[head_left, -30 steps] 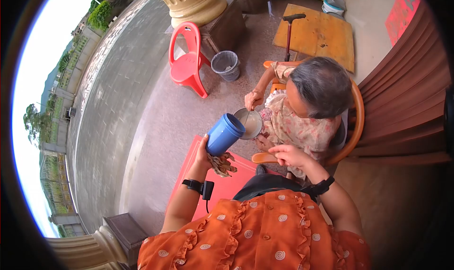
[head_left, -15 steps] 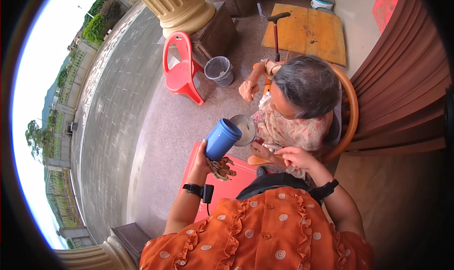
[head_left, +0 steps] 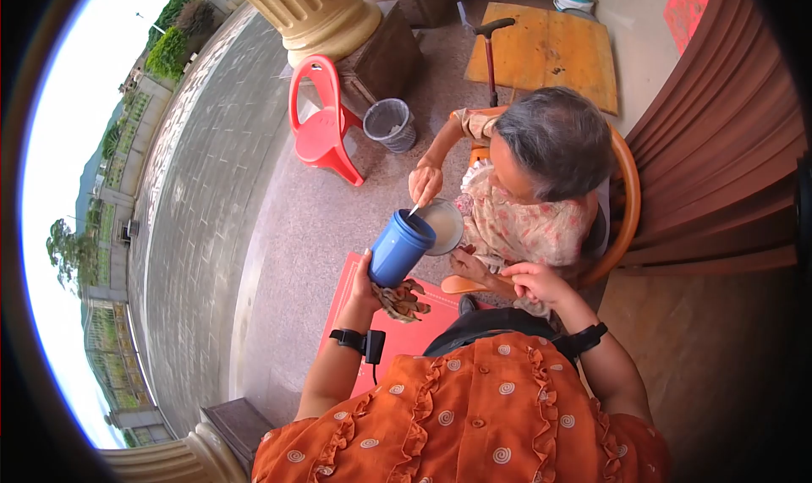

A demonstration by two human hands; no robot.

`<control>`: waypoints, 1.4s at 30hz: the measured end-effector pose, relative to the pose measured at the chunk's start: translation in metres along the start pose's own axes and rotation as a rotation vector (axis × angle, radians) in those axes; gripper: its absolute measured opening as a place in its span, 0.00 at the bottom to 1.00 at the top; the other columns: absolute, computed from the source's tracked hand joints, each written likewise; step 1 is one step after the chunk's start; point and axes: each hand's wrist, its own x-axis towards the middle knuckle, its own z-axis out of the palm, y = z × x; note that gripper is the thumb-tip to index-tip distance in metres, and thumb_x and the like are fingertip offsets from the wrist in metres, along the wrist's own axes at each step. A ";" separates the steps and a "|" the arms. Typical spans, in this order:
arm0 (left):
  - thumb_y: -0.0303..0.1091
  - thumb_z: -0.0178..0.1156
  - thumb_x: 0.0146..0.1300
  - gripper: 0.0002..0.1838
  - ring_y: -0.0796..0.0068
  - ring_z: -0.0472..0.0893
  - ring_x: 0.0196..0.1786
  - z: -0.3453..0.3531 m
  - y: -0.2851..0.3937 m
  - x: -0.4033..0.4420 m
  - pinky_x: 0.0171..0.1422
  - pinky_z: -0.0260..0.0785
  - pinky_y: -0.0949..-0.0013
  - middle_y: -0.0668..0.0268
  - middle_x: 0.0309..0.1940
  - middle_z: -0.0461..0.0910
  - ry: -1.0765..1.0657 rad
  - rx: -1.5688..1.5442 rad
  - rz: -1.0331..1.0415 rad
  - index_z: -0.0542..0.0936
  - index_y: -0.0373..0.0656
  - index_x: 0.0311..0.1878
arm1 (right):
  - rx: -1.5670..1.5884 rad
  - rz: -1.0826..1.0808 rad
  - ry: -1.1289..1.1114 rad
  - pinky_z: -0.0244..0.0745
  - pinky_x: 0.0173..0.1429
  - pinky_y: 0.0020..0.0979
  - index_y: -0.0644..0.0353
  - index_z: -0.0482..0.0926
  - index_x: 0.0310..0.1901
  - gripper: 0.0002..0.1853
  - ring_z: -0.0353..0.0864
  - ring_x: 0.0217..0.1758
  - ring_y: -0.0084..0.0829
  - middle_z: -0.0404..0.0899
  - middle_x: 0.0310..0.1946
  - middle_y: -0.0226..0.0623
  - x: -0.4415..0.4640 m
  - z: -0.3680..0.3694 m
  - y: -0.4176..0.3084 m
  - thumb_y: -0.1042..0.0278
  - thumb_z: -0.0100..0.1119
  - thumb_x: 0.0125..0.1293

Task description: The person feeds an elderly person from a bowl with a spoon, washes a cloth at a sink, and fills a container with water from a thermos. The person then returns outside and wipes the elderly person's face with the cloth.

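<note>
My left hand (head_left: 362, 287) is wrapped round the side of a blue cylindrical container (head_left: 397, 255), tilted with its mouth up and away from me. A crumpled brown cloth-like thing (head_left: 401, 302) hangs just under the container, by my left fingers. My right hand (head_left: 541, 283) lies at the seated person's forearm, index finger stretched out and the others bent, no object visible in it. That person's hand (head_left: 425, 183) holds a spoon (head_left: 414, 210) at the container's mouth. Their other hand (head_left: 468, 265) is at a round bowl (head_left: 445, 226) with whitish contents, beside the container.
The seated person (head_left: 541, 153) is in an orange-armed chair (head_left: 628, 195). A red plastic chair (head_left: 324, 136), a waste bin (head_left: 391, 126) and a walking cane (head_left: 491, 56) stand beyond. A wooden board (head_left: 554, 52) lies behind, and a red mat (head_left: 351, 314) below my left hand.
The seated person's hand has moved down and left, bringing the spoon from above the bowl to the blue container's mouth. My hands have hardly moved.
</note>
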 end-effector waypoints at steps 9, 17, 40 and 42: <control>0.68 0.48 0.63 0.42 0.49 0.80 0.49 0.003 0.001 0.009 0.54 0.74 0.46 0.47 0.51 0.77 0.048 0.003 0.035 0.68 0.36 0.63 | 0.042 0.012 0.035 0.55 0.16 0.18 0.65 0.76 0.55 0.17 0.62 0.13 0.14 0.76 0.21 0.29 -0.002 -0.001 0.008 0.70 0.49 0.67; 0.68 0.45 0.64 0.43 0.46 0.81 0.46 0.014 -0.003 0.010 0.48 0.77 0.47 0.46 0.50 0.77 -0.015 -0.001 -0.021 0.66 0.36 0.65 | 0.067 -0.007 0.069 0.55 0.16 0.18 0.67 0.76 0.54 0.16 0.63 0.13 0.14 0.75 0.21 0.30 -0.010 -0.004 0.015 0.73 0.49 0.67; 0.74 0.42 0.61 0.50 0.33 0.77 0.49 -0.004 0.005 0.009 0.54 0.71 0.38 0.36 0.52 0.75 -0.136 0.100 -0.154 0.64 0.33 0.66 | 0.187 -0.010 0.093 0.54 0.15 0.19 0.66 0.76 0.53 0.15 0.63 0.13 0.14 0.75 0.21 0.29 -0.018 -0.017 0.036 0.71 0.49 0.67; 0.74 0.41 0.61 0.49 0.33 0.77 0.50 -0.010 0.006 0.012 0.54 0.71 0.38 0.36 0.52 0.75 -0.135 0.096 -0.175 0.64 0.33 0.66 | 0.174 -0.006 0.095 0.54 0.15 0.19 0.66 0.76 0.53 0.15 0.63 0.13 0.14 0.75 0.21 0.29 -0.017 -0.017 0.035 0.72 0.49 0.67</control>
